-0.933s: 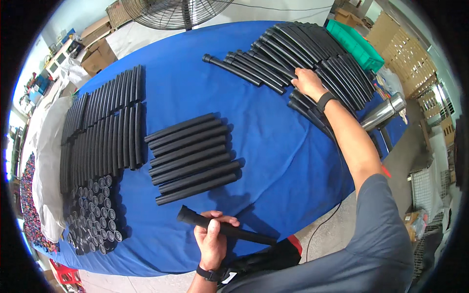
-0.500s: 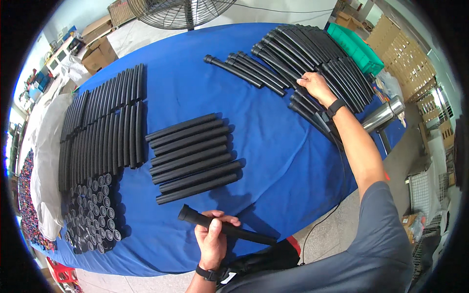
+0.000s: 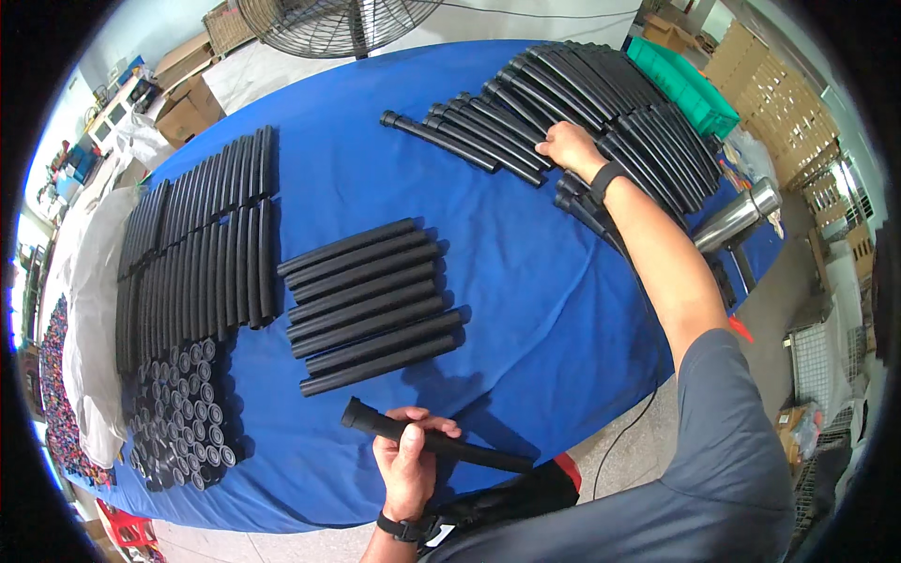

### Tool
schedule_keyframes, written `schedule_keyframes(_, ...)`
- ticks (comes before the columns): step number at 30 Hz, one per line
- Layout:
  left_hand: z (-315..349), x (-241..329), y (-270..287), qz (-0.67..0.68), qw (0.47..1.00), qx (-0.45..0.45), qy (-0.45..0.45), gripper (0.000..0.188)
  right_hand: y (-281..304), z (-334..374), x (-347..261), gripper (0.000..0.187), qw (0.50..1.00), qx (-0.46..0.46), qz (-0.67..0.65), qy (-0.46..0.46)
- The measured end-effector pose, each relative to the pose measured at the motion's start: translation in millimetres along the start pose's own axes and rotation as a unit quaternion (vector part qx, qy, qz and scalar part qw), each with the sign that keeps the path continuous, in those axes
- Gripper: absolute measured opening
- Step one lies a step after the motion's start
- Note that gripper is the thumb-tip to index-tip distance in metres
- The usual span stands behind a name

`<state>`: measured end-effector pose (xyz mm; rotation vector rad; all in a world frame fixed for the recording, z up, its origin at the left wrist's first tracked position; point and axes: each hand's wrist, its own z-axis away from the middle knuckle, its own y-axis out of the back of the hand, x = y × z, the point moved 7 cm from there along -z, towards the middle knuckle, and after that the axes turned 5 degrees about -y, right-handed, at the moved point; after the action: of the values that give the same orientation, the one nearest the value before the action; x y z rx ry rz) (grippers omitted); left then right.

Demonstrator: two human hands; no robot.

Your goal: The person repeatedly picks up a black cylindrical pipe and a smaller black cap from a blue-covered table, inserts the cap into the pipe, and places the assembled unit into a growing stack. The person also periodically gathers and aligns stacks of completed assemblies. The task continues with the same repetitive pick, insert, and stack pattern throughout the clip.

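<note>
My left hand [image 3: 405, 474] is closed around a black tube [image 3: 488, 456] with a wider collar at its upper left end, held tilted near the table's front edge. Out at the far right, my right hand [image 3: 572, 150] has its fingers closed at the lower end of a black tube in a group of collared tubes [image 3: 469, 141]; the fingers partly hide the grip. Below that wrist lie a few more collared tubes [image 3: 584, 211]. Between my hands, several plain black tubes [image 3: 366, 300] lie side by side on the blue cloth [image 3: 526, 281].
Stacked black tubes [image 3: 202, 225] fill the left side, with round black caps [image 3: 188, 413] in front. More collared tubes [image 3: 601, 94] lie at the far right by a green bin [image 3: 685, 89]. A metal cylinder [image 3: 737, 220] sits at the right edge; a fan [image 3: 328, 23] stands behind.
My right hand has moved left and slightly away from me over the collared tubes, and a tube there has shifted with it. My left hand keeps its tube in nearly the same place.
</note>
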<state>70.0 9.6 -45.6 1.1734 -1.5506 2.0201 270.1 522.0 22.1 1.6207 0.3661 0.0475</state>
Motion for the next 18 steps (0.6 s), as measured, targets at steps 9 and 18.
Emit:
schedule_keyframes(9, -2, -2, -1, 0.005, 1.0, -0.003, 0.012, 0.032, 10, 8, -17, 0.028, 0.986, -0.058, 0.154, -0.016)
schedule_keyframes(18, -1, -2, -2, 0.011, 1.0, -0.004, 0.016, 0.032, 2, 1, -21, 0.028, 0.985, -0.046, 0.144, 0.078)
